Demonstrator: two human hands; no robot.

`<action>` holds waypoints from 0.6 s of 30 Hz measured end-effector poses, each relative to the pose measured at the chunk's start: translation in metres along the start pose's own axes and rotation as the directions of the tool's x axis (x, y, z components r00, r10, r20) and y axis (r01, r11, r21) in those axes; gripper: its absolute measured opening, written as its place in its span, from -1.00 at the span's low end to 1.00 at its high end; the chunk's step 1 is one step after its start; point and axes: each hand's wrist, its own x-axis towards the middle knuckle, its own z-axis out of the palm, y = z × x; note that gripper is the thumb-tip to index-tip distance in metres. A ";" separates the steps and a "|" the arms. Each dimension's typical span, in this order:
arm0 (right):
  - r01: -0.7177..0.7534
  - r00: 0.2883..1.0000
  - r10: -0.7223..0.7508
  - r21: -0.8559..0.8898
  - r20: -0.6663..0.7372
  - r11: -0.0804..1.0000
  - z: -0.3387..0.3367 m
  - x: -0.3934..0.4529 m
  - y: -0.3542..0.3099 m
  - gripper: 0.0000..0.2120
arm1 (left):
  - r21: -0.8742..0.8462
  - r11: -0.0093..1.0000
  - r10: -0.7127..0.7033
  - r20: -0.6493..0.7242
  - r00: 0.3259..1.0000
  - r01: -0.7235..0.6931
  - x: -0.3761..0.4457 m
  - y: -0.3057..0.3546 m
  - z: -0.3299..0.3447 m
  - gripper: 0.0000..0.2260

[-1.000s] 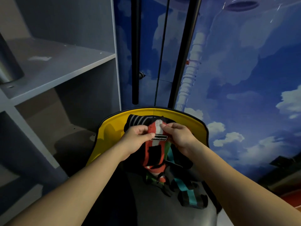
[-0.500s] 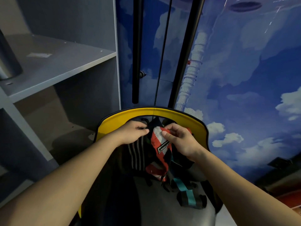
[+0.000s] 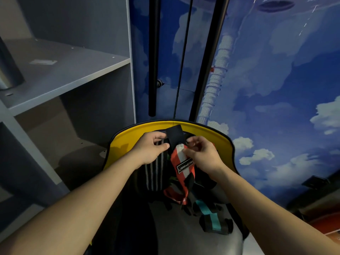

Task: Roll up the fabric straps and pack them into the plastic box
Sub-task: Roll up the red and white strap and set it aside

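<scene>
Dim, soft focus (edges warped)

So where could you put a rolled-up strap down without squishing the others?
The grey seat is bare left of the teal-striped strap, below the red-and-white strap. The grey shelf on the left has bare room too. It is crowded by the yellow chair back, where the left hand and right hand hold straps.

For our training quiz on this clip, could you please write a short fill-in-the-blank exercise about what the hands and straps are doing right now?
1. The right hand pinches the red and ____ striped strap.
2. The left hand holds the strap's ____ end tab.
3. The rolled strap lying nearest the camera has a ____ stripe.
4. The chair's backrest rim is ____.

Missing words: white; black; teal; yellow
</scene>
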 end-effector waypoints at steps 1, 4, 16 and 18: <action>-0.004 1.000 0.004 0.027 -0.001 1.000 0.000 0.002 -0.005 -0.75 | 0.011 1.000 0.016 -0.011 1.000 -0.016 0.000 0.001 0.001 -0.65; 0.063 0.997 -0.066 0.067 0.037 0.996 0.000 0.010 -0.025 -0.79 | 0.054 0.998 0.029 -0.028 0.999 -0.028 0.001 0.003 0.003 -0.74; 0.260 0.965 -0.256 -0.310 0.057 0.915 -0.010 0.009 -0.040 -0.93 | 0.078 0.995 -0.063 -0.013 0.998 0.064 -0.004 0.007 -0.007 -0.68; 0.298 0.954 -0.288 -0.342 0.081 0.891 -0.015 0.003 -0.042 -0.90 | 0.070 0.995 -0.075 -0.012 0.997 0.076 -0.001 0.007 -0.005 -0.71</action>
